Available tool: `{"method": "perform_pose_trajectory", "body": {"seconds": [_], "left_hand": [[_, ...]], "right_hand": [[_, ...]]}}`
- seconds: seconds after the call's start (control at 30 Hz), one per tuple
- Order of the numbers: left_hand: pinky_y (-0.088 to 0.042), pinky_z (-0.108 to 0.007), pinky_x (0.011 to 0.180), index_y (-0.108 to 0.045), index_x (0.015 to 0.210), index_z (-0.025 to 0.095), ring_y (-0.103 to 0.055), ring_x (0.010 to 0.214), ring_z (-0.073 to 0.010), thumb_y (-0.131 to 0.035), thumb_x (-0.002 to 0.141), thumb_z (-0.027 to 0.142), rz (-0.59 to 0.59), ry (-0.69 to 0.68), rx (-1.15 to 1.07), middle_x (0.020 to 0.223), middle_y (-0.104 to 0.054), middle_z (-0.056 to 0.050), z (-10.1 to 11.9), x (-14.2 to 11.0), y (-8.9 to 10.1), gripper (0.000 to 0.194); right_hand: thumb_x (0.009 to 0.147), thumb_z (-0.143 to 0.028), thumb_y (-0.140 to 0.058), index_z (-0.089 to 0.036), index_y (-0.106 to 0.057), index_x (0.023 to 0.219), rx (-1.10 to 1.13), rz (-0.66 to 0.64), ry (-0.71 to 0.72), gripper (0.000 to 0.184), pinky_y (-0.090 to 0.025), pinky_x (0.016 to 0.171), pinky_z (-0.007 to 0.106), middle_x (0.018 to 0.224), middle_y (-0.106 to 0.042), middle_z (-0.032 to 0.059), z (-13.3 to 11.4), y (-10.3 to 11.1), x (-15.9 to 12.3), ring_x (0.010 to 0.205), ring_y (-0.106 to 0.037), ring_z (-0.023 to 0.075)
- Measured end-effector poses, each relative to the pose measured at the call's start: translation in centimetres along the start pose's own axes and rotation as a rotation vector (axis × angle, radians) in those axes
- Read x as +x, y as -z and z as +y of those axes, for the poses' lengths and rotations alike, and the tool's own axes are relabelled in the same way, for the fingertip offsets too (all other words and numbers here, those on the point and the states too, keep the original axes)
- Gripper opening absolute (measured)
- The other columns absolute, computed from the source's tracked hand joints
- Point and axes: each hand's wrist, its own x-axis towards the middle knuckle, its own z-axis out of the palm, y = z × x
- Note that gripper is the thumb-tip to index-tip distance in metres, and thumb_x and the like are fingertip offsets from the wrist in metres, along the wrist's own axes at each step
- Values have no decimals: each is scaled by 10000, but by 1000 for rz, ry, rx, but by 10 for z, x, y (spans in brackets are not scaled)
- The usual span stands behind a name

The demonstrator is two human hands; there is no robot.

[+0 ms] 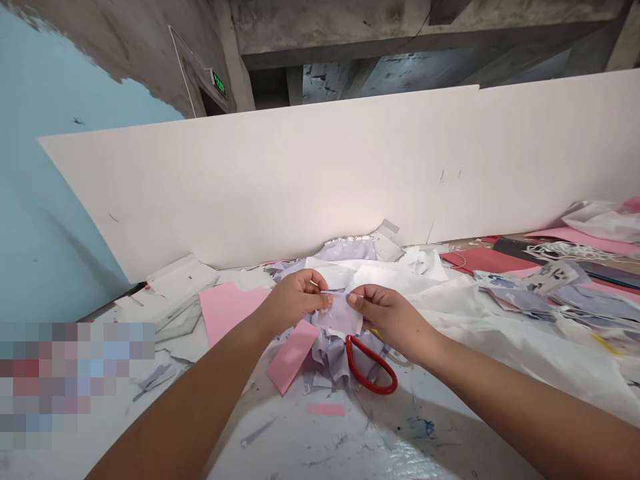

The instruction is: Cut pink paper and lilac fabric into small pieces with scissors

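Between my two hands is a small pale lilac piece of fabric (340, 317), pinched near its upper edge. My left hand (300, 300) grips its left corner between thumb and fingers. The right corner is pinched by my right hand (387, 310). Below the piece lies a gathered heap of lilac fabric (334, 357). Red-handled scissors (373, 380) rest just under my right hand; their blades are hidden. A pink strip (294, 357) lies slantwise beneath my left hand, and a larger pink sheet (227, 308) sits behind my left forearm.
A tall white board (300, 180) stands along the back. White cloth (525, 347) spreads to the right, with patterned fabric pieces (535, 283) and a red sheet (480, 259) beyond. Folded pale scraps (175, 293) lie left. A small pink scrap (326, 409) is on the white tabletop (300, 453).
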Motion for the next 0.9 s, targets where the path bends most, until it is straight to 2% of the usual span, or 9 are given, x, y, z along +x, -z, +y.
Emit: {"method": "perform_pose_trajectory", "body": {"seconds": [0.17, 0.33, 0.43, 0.53, 0.9], "left_hand": [[-265, -156, 375, -489, 738, 195, -383, 379, -33, -626, 615, 267, 19, 25, 2, 576, -558, 50, 1, -1, 2, 198], [-255, -147, 364, -488, 736, 190, -401, 394, -34, -645, 596, 272, 28, 30, -3, 577, -543, 52, -1, 0, 2, 226], [-269, -151, 368, -485, 738, 185, -443, 437, -52, -640, 602, 281, 47, 23, -25, 589, -541, 42, -1, 0, 2, 227], [-289, -158, 381, -481, 736, 188, -463, 457, -62, -645, 602, 282, 55, 19, -48, 580, -545, 44, -2, 1, 2, 232], [-311, -172, 401, -482, 741, 190, -460, 435, -55, -667, 586, 267, 41, 32, -38, 608, -595, 36, -1, 0, 4, 253]], "right_hand": [[755, -444, -495, -171, -517, 690, -77, -2, -1, 282, -372, 525, 230, 546, -496, -34, 2, 2, 0, 513, -460, 95], [758, -476, -470, -172, -508, 659, -60, -15, -9, 322, -374, 526, 228, 538, -483, -41, 1, 2, 0, 506, -449, 90], [686, -381, -601, -175, -529, 743, -19, -45, -3, 225, -372, 519, 215, 597, -532, -34, -1, 1, -1, 530, -473, 89], [604, -247, -674, -174, -536, 758, -43, -52, -1, 219, -374, 515, 216, 626, -568, -25, 0, 1, -1, 548, -490, 96], [668, -191, -590, -180, -540, 766, -90, -120, -23, 111, -398, 539, 236, 649, -575, -17, 1, 3, 1, 562, -509, 106]]}}
